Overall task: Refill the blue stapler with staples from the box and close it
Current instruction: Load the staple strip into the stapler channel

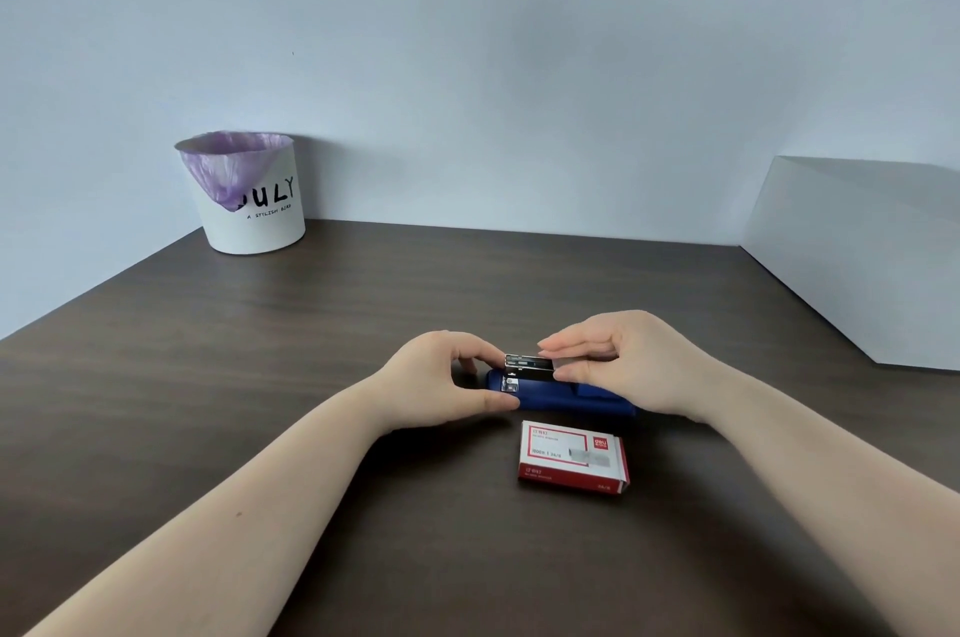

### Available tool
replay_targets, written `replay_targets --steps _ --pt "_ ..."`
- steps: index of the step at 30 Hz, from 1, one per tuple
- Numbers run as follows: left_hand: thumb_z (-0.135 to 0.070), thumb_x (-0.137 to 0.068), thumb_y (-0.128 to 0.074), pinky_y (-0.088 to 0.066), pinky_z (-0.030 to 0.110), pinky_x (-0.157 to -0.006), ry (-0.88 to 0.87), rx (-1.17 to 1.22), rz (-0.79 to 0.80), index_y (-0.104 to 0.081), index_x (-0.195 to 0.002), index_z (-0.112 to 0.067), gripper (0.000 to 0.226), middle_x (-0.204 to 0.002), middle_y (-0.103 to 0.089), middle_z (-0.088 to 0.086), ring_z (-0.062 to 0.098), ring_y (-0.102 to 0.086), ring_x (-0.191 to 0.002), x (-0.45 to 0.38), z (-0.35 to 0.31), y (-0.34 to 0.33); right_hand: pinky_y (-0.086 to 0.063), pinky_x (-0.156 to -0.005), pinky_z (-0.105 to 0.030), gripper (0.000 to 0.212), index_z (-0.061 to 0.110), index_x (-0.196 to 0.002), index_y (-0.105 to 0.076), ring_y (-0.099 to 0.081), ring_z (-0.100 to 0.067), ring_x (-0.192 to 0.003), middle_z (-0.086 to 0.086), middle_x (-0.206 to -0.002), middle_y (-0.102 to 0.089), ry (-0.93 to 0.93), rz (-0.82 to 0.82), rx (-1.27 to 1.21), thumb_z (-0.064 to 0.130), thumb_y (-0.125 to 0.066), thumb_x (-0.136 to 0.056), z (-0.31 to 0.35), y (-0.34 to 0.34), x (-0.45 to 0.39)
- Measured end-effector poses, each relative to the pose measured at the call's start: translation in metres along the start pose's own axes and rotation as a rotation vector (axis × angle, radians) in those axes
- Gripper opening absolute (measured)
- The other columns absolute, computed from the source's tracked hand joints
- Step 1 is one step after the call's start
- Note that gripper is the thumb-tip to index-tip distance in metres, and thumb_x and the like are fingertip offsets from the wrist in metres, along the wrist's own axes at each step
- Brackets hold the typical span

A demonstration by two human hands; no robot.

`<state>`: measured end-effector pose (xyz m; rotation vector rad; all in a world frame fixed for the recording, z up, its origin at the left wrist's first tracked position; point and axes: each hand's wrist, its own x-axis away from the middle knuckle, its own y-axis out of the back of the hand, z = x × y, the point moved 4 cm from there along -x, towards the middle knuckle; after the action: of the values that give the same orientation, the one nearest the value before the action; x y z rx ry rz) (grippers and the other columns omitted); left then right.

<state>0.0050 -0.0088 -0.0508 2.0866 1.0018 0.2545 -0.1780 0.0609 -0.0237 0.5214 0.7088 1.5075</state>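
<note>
The blue stapler lies on the dark wooden table, with its metal staple channel raised and showing. My left hand grips the stapler's left end between thumb and fingers. My right hand pinches a silver strip of staples against the right part of the channel. Just in front of the stapler, nearer to me, the red and white staple box lies flat and looks closed.
A white bin with a purple liner stands at the back left against the wall. A white board or box leans at the right edge of the table.
</note>
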Motion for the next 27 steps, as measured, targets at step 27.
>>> replay_targets --steps 27 --pt "-0.04 -0.067 -0.08 -0.051 0.031 -0.09 0.014 -0.014 0.012 -0.069 -0.101 -0.032 0.037 -0.095 -0.069 -0.01 0.011 -0.063 -0.09 0.0 0.001 -0.001 -0.033 -0.064 -0.006 0.019 0.017 -0.095 -0.073 -0.046 0.001 -0.069 0.016 -0.072 -0.05 0.132 0.053 0.524 0.021 -0.055 -0.09 0.021 0.001 0.005"
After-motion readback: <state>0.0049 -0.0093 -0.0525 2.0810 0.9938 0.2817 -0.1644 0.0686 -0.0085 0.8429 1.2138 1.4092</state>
